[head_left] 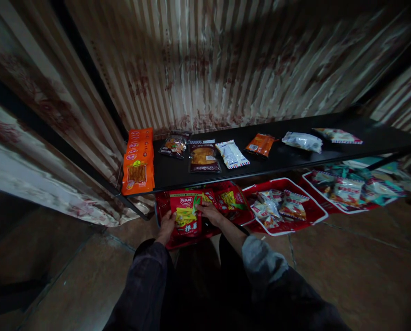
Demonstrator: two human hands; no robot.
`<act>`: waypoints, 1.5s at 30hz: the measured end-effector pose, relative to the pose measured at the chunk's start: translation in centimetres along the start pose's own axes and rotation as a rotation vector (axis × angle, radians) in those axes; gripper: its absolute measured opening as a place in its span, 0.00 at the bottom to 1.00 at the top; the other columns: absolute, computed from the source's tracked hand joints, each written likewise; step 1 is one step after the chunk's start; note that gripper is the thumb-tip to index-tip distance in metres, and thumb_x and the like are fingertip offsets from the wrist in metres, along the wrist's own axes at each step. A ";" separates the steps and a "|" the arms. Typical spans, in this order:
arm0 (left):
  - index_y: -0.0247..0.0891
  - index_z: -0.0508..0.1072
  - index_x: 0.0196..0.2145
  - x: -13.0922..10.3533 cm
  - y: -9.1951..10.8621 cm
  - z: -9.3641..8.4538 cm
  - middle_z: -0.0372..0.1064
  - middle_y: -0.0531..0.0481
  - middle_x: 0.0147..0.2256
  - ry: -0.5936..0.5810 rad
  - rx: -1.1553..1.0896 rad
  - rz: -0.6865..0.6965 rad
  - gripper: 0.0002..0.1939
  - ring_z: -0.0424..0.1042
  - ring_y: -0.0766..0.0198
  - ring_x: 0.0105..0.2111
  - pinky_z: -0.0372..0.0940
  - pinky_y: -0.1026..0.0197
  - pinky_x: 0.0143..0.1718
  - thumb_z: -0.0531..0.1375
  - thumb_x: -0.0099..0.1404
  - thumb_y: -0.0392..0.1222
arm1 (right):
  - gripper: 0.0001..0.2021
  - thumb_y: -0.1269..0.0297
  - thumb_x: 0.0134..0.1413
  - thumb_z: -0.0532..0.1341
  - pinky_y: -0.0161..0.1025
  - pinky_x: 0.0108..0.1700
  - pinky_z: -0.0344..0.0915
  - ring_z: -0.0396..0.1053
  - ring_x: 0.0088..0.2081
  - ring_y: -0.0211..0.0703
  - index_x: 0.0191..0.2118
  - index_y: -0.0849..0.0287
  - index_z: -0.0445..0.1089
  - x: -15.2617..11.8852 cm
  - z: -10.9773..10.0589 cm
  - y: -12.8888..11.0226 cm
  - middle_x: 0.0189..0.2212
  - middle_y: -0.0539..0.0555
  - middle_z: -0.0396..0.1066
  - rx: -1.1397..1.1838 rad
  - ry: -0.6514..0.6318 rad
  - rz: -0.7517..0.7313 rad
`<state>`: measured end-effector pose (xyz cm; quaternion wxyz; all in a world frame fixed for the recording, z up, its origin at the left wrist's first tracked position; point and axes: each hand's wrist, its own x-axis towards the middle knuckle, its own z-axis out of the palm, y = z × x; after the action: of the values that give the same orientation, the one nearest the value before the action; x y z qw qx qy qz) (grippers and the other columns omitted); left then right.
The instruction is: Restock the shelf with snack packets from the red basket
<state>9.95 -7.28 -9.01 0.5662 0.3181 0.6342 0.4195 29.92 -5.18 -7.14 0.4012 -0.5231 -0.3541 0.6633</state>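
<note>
Patterned curtains hang beyond a black shelf. Under its near edge, toward the 9 o'clock end of a red basket, a red packet points its printed top and long axis to 12. Left hand and right hand clamp fingers at its 9 and 2 o'clock edges; lifting would call for clearing the shelf.

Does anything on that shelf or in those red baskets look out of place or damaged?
Nothing looks spilled or torn. On the black shelf, the white packet with striped ends lies slanted beside the squarer brown packet, a bit untidy. The packets in the middle basket are jumbled, though that seems ordinary.
</note>
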 end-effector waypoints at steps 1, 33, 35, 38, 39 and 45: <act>0.37 0.74 0.32 0.0 0.0 -0.1 0.73 0.49 0.32 0.005 0.016 0.009 0.09 0.70 0.67 0.27 0.64 0.69 0.20 0.63 0.52 0.41 | 0.20 0.48 0.28 0.71 0.43 0.38 0.69 0.73 0.32 0.46 0.26 0.58 0.70 -0.2 0.0 0.0 0.27 0.54 0.75 0.008 0.003 -0.002; 0.37 0.71 0.27 -4.5 2.9 -1.3 0.69 0.54 0.24 0.088 -0.034 0.260 0.20 0.65 0.69 0.22 0.60 0.68 0.23 0.61 0.50 0.58 | 0.24 0.39 0.37 0.62 0.39 0.35 0.67 0.71 0.28 0.43 0.29 0.57 0.72 -2.3 3.2 -3.7 0.25 0.51 0.75 -0.117 0.026 -0.313; 0.36 0.71 0.27 -4.6 3.3 -1.0 0.70 0.52 0.26 0.099 -0.042 0.288 0.20 0.67 0.67 0.26 0.63 0.66 0.26 0.61 0.49 0.58 | 0.24 0.39 0.37 0.63 0.39 0.33 0.67 0.70 0.26 0.42 0.27 0.58 0.72 -2.1 3.2 -3.9 0.24 0.51 0.74 -0.122 0.040 -0.330; 0.36 0.71 0.27 -4.4 4.8 -0.4 0.71 0.50 0.27 0.086 -0.092 0.325 0.21 0.68 0.65 0.28 0.65 0.64 0.30 0.61 0.50 0.59 | 0.25 0.38 0.36 0.63 0.40 0.32 0.67 0.70 0.25 0.43 0.26 0.59 0.72 -1.5 3.3 -5.4 0.23 0.52 0.74 -0.095 0.017 -0.356; 0.36 0.71 0.27 -4.1 5.6 -0.2 0.72 0.50 0.27 0.078 -0.125 0.340 0.21 0.69 0.65 0.28 0.65 0.64 0.31 0.61 0.50 0.60 | 0.25 0.38 0.35 0.63 0.40 0.32 0.67 0.70 0.25 0.44 0.26 0.59 0.72 -1.3 3.5 -6.2 0.23 0.52 0.74 -0.085 0.006 -0.374; 0.37 0.69 0.27 -1.2 11.4 0.8 0.70 0.52 0.26 0.146 -0.215 0.449 0.21 0.68 0.67 0.26 0.64 0.64 0.30 0.59 0.52 0.60 | 0.27 0.37 0.34 0.63 0.41 0.34 0.68 0.71 0.28 0.45 0.29 0.60 0.73 1.3 5.2 -12.9 0.23 0.52 0.74 -0.091 0.027 -0.468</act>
<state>10.14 -3.15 1.72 0.4423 0.3577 0.5387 0.6215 26.79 1.24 4.83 0.5248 -0.4532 -0.4896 0.5286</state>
